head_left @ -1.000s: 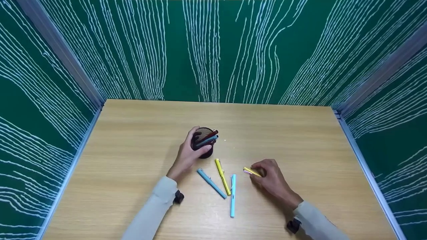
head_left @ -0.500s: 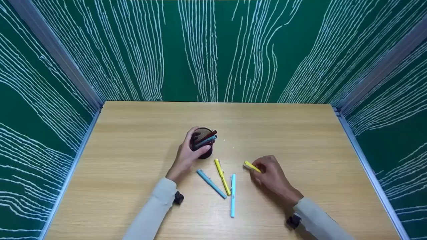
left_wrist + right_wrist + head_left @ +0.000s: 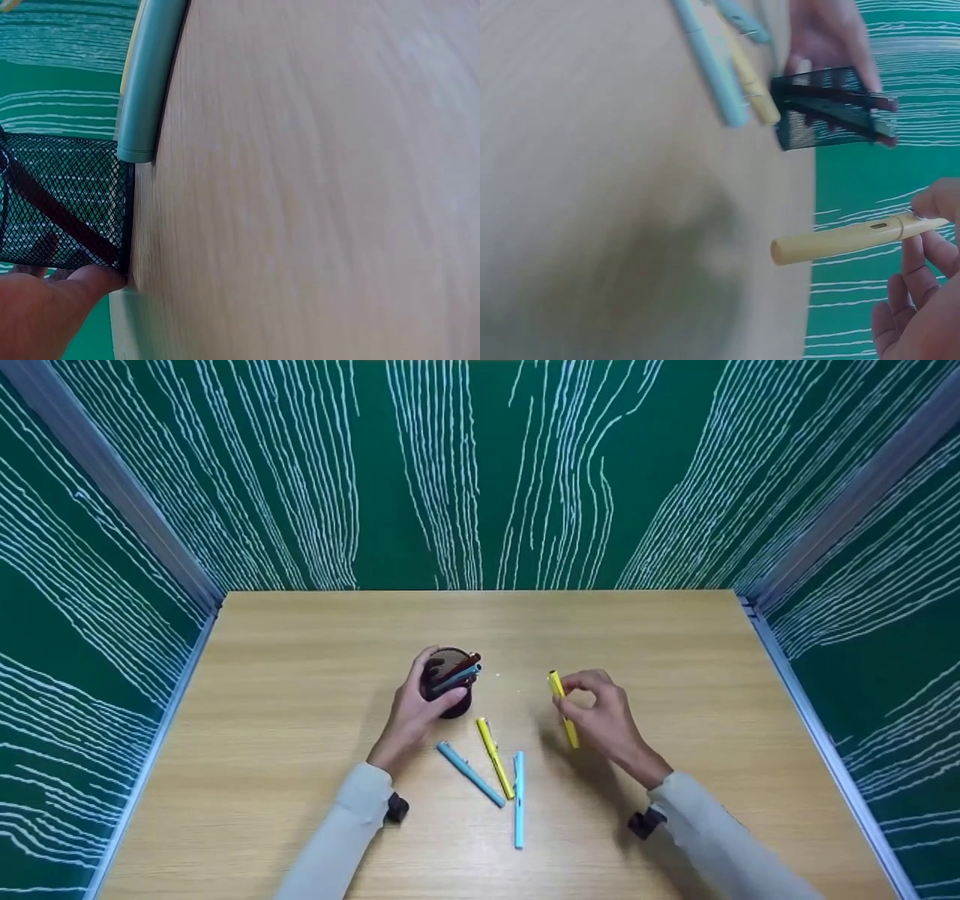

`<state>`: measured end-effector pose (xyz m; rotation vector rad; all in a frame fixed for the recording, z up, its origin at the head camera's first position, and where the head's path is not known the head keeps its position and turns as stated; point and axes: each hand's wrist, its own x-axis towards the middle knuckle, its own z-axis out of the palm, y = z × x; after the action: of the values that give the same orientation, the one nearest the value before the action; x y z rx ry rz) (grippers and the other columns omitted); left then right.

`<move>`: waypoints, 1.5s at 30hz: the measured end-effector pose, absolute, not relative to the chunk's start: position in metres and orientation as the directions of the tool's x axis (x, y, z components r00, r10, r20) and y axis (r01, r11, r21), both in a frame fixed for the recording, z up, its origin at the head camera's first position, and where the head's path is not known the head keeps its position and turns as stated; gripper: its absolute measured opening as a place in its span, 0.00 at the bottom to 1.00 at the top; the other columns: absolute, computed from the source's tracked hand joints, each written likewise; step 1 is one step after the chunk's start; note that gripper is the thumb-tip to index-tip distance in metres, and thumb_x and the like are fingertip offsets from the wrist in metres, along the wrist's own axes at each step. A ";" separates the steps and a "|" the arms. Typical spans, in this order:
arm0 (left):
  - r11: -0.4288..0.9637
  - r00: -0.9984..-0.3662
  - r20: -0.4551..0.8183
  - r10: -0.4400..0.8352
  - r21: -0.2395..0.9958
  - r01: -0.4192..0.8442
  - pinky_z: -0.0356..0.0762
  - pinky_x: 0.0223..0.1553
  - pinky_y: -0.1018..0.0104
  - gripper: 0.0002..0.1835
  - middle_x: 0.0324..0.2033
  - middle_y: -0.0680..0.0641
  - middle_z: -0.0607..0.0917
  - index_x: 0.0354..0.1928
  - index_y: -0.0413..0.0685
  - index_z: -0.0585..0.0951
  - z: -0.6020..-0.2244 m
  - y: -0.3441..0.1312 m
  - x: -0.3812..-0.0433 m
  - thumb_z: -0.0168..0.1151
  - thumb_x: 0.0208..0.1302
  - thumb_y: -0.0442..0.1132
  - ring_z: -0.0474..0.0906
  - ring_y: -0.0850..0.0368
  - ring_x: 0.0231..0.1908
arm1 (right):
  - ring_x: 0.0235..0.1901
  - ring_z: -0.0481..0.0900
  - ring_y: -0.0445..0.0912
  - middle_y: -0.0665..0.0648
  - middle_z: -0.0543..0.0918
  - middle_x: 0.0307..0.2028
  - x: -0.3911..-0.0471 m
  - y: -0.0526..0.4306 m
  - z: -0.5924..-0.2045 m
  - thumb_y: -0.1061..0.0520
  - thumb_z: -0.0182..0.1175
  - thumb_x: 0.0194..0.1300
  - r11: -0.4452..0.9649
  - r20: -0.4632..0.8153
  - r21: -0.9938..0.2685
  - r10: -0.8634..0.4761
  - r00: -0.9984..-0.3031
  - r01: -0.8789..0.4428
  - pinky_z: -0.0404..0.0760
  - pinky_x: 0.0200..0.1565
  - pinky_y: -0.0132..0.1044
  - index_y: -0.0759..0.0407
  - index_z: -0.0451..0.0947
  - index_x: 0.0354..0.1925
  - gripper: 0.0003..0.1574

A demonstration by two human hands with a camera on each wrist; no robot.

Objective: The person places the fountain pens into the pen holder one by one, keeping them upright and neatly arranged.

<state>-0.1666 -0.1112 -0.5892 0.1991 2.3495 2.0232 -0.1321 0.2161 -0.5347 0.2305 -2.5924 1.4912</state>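
My left hand grips a black mesh pen cup around its side; the cup stands on the table. Inside it lean several pens, dark red ones and a blue one. Between thumb and fingers my right hand pinches a yellow pen, raised above the table to the right of the cup. In front of the cup lie a grey-blue pen, another yellow pen and a light blue pen.
The wooden table has green walls with white wavy lines at its back and sides. Metal posts stand at the back corners. Small white specks lie right of the cup.
My right hand has lifted the yellow pen from the table and moved away from me; the pen has swung more upright. The left hand still holds the cup in place.
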 end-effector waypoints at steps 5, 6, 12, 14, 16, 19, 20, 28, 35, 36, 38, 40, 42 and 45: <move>0.147 -0.993 0.037 0.113 0.988 0.054 0.66 0.77 0.41 0.48 0.77 0.45 0.71 0.85 0.72 0.63 -0.589 -0.112 -0.165 0.79 0.68 0.56 0.68 0.41 0.75 | 0.57 0.79 0.56 0.59 0.86 0.49 -0.140 0.205 -0.521 0.62 0.75 0.69 0.439 0.181 -0.881 -0.029 -0.983 -0.175 0.74 0.67 0.59 0.61 0.90 0.49 0.11; 0.144 -0.993 0.033 0.109 0.988 0.049 0.66 0.77 0.40 0.48 0.78 0.45 0.71 0.85 0.71 0.63 -0.589 -0.112 -0.165 0.79 0.68 0.55 0.68 0.41 0.75 | 0.57 0.79 0.56 0.59 0.86 0.50 -0.141 0.203 -0.518 0.61 0.75 0.69 0.430 0.178 -0.886 -0.026 -0.984 -0.172 0.74 0.67 0.58 0.61 0.90 0.49 0.11; 0.146 -0.994 0.044 0.098 0.988 0.058 0.64 0.77 0.38 0.50 0.77 0.43 0.72 0.86 0.65 0.62 -0.589 -0.113 -0.164 0.80 0.67 0.53 0.69 0.39 0.75 | 0.56 0.81 0.56 0.61 0.87 0.50 -0.147 0.187 -0.510 0.64 0.75 0.69 0.355 0.216 -0.908 -0.053 -0.975 -0.221 0.76 0.67 0.58 0.63 0.89 0.49 0.11; 0.150 -0.993 0.058 0.099 0.986 0.072 0.63 0.77 0.38 0.51 0.77 0.42 0.73 0.86 0.61 0.62 -0.589 -0.114 -0.164 0.80 0.67 0.51 0.69 0.39 0.74 | 0.56 0.82 0.56 0.61 0.88 0.49 -0.148 0.182 -0.506 0.65 0.75 0.69 0.327 0.226 -0.916 -0.060 -0.972 -0.233 0.76 0.67 0.58 0.64 0.89 0.48 0.09; 0.155 -0.993 0.070 0.097 0.984 0.085 0.62 0.77 0.37 0.51 0.76 0.41 0.74 0.86 0.58 0.63 -0.589 -0.114 -0.165 0.80 0.67 0.51 0.70 0.39 0.73 | 0.56 0.83 0.56 0.61 0.88 0.49 -0.150 0.177 -0.503 0.64 0.75 0.70 0.302 0.228 -0.924 -0.063 -0.972 -0.236 0.76 0.67 0.58 0.64 0.89 0.48 0.09; 0.145 -0.993 0.070 0.097 0.986 0.084 0.62 0.77 0.37 0.51 0.76 0.42 0.73 0.86 0.58 0.62 -0.588 -0.114 -0.165 0.80 0.67 0.50 0.70 0.39 0.73 | 0.56 0.82 0.57 0.60 0.88 0.49 -0.152 0.171 -0.499 0.63 0.74 0.71 0.286 0.219 -0.930 -0.069 -0.973 -0.229 0.76 0.67 0.56 0.63 0.89 0.49 0.10; 0.139 -0.993 0.068 0.097 0.987 0.081 0.62 0.77 0.37 0.50 0.76 0.42 0.73 0.86 0.59 0.63 -0.588 -0.113 -0.165 0.80 0.67 0.50 0.70 0.39 0.73 | 0.56 0.82 0.58 0.60 0.88 0.48 -0.152 0.169 -0.497 0.62 0.74 0.71 0.286 0.215 -0.931 -0.072 -0.974 -0.227 0.76 0.67 0.55 0.63 0.89 0.49 0.10; 0.094 -0.993 0.039 0.109 0.994 0.050 0.63 0.78 0.37 0.51 0.78 0.42 0.70 0.86 0.60 0.62 -0.588 -0.112 -0.164 0.80 0.68 0.49 0.68 0.38 0.75 | 0.56 0.82 0.54 0.59 0.88 0.48 -0.158 0.157 -0.492 0.62 0.74 0.71 0.250 0.224 -0.938 -0.092 -0.970 -0.240 0.76 0.67 0.57 0.62 0.89 0.49 0.09; 0.153 -0.994 0.037 0.108 0.987 0.053 0.63 0.78 0.36 0.49 0.78 0.42 0.70 0.86 0.66 0.62 -0.587 -0.113 -0.164 0.79 0.69 0.52 0.68 0.38 0.75 | 0.57 0.82 0.53 0.57 0.88 0.49 -0.165 0.149 -0.485 0.58 0.74 0.73 0.199 0.218 -0.953 -0.081 -0.973 -0.230 0.77 0.66 0.55 0.62 0.88 0.52 0.13; 0.157 -0.994 0.035 0.108 0.986 0.052 0.63 0.77 0.35 0.49 0.79 0.42 0.70 0.86 0.66 0.62 -0.587 -0.113 -0.164 0.79 0.69 0.53 0.68 0.38 0.76 | 0.57 0.82 0.53 0.57 0.88 0.49 -0.166 0.147 -0.484 0.57 0.73 0.73 0.189 0.220 -0.955 -0.076 -0.973 -0.230 0.77 0.66 0.56 0.62 0.88 0.52 0.13; 0.169 -0.993 0.033 0.110 0.984 0.051 0.63 0.78 0.35 0.49 0.79 0.42 0.70 0.86 0.66 0.62 -0.587 -0.113 -0.164 0.79 0.69 0.53 0.67 0.39 0.76 | 0.56 0.82 0.53 0.57 0.88 0.49 -0.167 0.144 -0.483 0.57 0.73 0.73 0.165 0.229 -0.957 -0.069 -0.971 -0.237 0.78 0.65 0.56 0.63 0.88 0.52 0.14; 0.183 -0.993 0.033 0.111 0.982 0.053 0.63 0.77 0.36 0.49 0.78 0.43 0.71 0.86 0.67 0.62 -0.586 -0.112 -0.165 0.79 0.69 0.54 0.68 0.39 0.76 | 0.55 0.82 0.52 0.57 0.88 0.48 -0.168 0.141 -0.482 0.58 0.73 0.73 0.145 0.238 -0.958 -0.063 -0.969 -0.245 0.79 0.64 0.55 0.62 0.88 0.52 0.12; 0.192 -0.993 0.036 0.113 0.980 0.057 0.63 0.77 0.36 0.49 0.77 0.43 0.72 0.86 0.66 0.62 -0.585 -0.112 -0.165 0.79 0.68 0.54 0.69 0.40 0.75 | 0.54 0.83 0.52 0.57 0.88 0.47 -0.169 0.136 -0.481 0.59 0.73 0.73 0.122 0.255 -0.958 -0.061 -0.965 -0.261 0.80 0.63 0.53 0.63 0.88 0.51 0.12; 0.202 -0.993 0.039 0.114 0.977 0.062 0.63 0.77 0.37 0.49 0.75 0.43 0.74 0.86 0.65 0.62 -0.583 -0.110 -0.166 0.79 0.68 0.55 0.70 0.41 0.73 | 0.53 0.85 0.52 0.58 0.89 0.46 -0.171 0.130 -0.481 0.61 0.73 0.72 0.091 0.279 -0.955 -0.063 -0.958 -0.284 0.81 0.61 0.47 0.63 0.89 0.50 0.10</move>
<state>-0.1658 -0.1102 -0.5835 0.1760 2.4026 1.9509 -0.1711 0.1296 -0.4811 0.3531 -2.1913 1.9814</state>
